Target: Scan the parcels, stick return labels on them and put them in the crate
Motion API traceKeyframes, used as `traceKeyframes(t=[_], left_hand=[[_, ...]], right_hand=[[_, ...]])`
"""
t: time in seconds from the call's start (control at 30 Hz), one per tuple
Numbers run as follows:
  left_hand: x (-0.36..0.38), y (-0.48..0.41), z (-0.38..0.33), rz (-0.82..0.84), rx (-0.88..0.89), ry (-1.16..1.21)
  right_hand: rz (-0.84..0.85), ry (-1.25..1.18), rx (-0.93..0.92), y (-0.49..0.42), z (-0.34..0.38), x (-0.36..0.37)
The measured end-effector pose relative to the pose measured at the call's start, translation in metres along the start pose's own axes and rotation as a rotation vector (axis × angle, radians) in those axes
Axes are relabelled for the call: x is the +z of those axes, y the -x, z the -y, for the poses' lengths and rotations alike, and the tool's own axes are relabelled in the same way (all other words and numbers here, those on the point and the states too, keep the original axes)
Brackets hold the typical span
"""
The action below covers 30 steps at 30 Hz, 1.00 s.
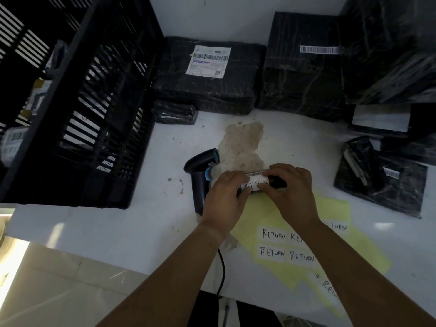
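Near the middle of the white table (94,232), both hands press a handwritten RETURN label (257,182) onto a small black parcel (278,181); the left hand (224,194) curls closed around the parcel's left end, and the right hand (290,190) clamps its fingers over the right end, thumb on the label edge. To seat the label well, I judge the thumbs should smooth outward from its centre, keeping clear of the barcode strip (256,173) along the far edge; the slick wrap may crease. The barcode scanner (200,171) lies just left; the black crate (82,114) waits at far left; spare labels sit on yellow backing sheets (335,208) nearer right.
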State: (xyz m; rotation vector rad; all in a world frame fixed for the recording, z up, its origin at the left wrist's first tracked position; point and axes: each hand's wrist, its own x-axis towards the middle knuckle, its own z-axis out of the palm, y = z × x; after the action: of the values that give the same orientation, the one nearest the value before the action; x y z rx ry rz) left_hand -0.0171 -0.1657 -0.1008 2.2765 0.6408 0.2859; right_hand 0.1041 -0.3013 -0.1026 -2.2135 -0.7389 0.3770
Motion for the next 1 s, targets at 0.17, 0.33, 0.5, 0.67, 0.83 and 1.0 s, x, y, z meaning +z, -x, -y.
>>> traceKeyframes(t=[0.17, 0.33, 0.5, 0.67, 0.83, 1.0], left_hand=[[0.003, 0.002, -0.004, -0.007, -0.024, -0.038], [-0.002, -0.01, -0.01, 0.038, -0.088, 0.05], [-0.038, -0.001, -0.026, 0.054, -0.11, 0.147], [-0.106, 0.021, -0.06, 0.046, 0.009, 0.127], [-0.174, 0.049, -0.085, -0.01, 0.17, 0.018], [-0.265, 0.054, -0.078, -0.193, 0.169, -0.086]], right_hand=[[0.035, -0.03, -0.026, 0.001, -0.007, -0.002], [0.031, -0.085, 0.077, 0.004, -0.006, -0.017], [0.087, -0.144, 0.071, 0.013, 0.017, -0.054], [0.139, -0.21, -0.023, 0.024, 0.062, -0.106], [0.059, -0.249, -0.018, 0.044, 0.102, -0.123], [-0.01, -0.385, 0.036, 0.028, 0.157, -0.103]])
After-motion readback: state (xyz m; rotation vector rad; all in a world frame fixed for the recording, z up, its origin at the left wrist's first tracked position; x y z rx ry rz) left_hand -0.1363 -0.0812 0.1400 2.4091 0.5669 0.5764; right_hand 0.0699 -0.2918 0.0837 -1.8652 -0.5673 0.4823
